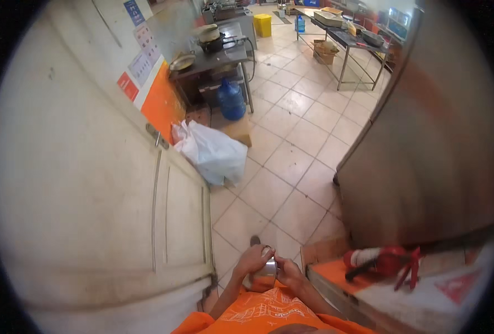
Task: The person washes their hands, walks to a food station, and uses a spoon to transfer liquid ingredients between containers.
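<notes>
Close to the front of my orange shirt, both hands are on a shiny rounded metal container (265, 275), whose exact kind I cannot tell. My left hand (251, 262) grips it from the left and over its top. On its right side, my right hand (289, 272) holds the edge with bent fingers. The container's lower part lies against the shirt. The tip of a dark shoe (255, 240) shows just beyond the hands on the tiled floor (290, 213).
At left stands a pale door (105, 188) with a metal handle, a white plastic bag (213, 152) beyond it. A red fire extinguisher (382, 262) and a large metal panel (426, 146) are at right. Farther off are a blue water jug (231, 100), a stove counter (213, 62) and a metal table (343, 35).
</notes>
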`<control>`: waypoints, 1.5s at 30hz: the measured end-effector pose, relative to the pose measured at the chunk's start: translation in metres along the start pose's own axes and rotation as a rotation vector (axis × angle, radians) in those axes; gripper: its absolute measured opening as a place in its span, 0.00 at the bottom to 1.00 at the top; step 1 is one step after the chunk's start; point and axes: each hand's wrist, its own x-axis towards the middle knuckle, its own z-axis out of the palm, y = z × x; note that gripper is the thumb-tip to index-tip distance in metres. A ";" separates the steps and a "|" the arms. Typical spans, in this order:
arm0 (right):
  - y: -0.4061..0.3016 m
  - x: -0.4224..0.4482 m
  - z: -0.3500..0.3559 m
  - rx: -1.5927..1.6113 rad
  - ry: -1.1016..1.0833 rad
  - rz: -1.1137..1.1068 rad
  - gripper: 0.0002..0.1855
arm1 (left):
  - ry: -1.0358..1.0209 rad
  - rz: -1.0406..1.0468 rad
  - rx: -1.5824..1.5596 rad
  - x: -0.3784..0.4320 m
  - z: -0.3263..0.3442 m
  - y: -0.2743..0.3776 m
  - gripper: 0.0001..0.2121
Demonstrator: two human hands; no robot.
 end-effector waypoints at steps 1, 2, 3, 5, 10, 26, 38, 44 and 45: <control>-0.029 0.027 0.020 -0.044 0.048 -0.010 0.14 | 0.031 0.033 -0.004 0.034 -0.025 0.002 0.24; -0.059 0.057 0.037 -0.050 0.034 -0.022 0.14 | 0.043 0.046 0.004 0.070 -0.052 0.005 0.24; -0.086 0.084 0.050 -0.055 0.043 -0.050 0.14 | 0.064 0.087 0.004 0.104 -0.075 0.008 0.23; -0.140 0.130 0.078 -0.057 0.066 -0.082 0.14 | 0.071 0.131 -0.003 0.172 -0.125 0.022 0.23; -0.266 0.191 0.167 -0.067 0.096 -0.213 0.14 | -0.082 0.256 -0.097 0.334 -0.202 0.031 0.23; -0.725 0.538 0.278 -0.631 0.209 -0.460 0.12 | -0.286 0.388 -0.245 0.857 -0.469 0.125 0.19; -1.176 0.756 0.293 -0.341 0.688 -0.672 0.18 | -0.420 0.203 -0.448 1.330 -0.575 0.224 0.20; -1.444 0.765 0.349 0.031 0.648 -0.988 0.23 | -0.566 0.006 -0.350 1.559 -0.634 0.308 0.22; -1.485 0.767 0.364 0.041 0.714 -1.009 0.24 | -0.617 0.001 -0.333 1.601 -0.643 0.316 0.20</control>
